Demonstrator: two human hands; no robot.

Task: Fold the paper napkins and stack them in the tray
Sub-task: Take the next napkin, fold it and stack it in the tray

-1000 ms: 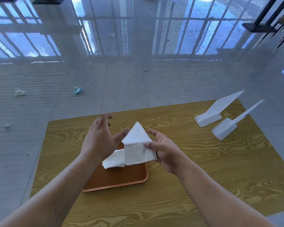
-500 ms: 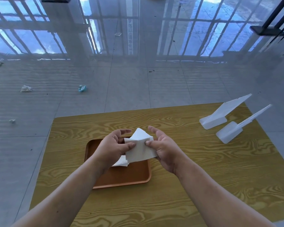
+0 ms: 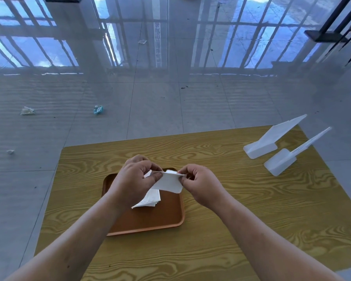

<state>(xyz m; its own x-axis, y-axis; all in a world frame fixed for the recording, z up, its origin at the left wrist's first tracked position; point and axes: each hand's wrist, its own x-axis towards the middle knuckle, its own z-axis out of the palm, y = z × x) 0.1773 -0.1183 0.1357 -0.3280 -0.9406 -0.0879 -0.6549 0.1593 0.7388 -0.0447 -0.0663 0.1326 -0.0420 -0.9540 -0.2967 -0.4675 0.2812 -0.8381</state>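
A white paper napkin (image 3: 168, 182) is held folded above the back part of the brown tray (image 3: 166, 218). My left hand (image 3: 133, 179) pinches its left top corner and my right hand (image 3: 199, 182) pinches its right top corner, so the folded edge runs between my fingertips. Under my left hand a small stack of folded white napkins (image 3: 150, 199) lies in the tray, partly hidden by my wrist. The tray rests on the wood-grain table (image 3: 231, 199).
Two white plastic holders stand at the table's back right, one holder (image 3: 261, 146) behind, the other holder (image 3: 282, 162) nearer. Crumpled scraps lie on the shiny tiled floor beyond the table, among them a blue scrap (image 3: 98, 109). Dark furniture legs (image 3: 330, 27) stand far right.
The napkin's upright triangular point has been folded down flat. My left hand moved in from open beside it to pinch its left corner; both hands now hold the top edge.
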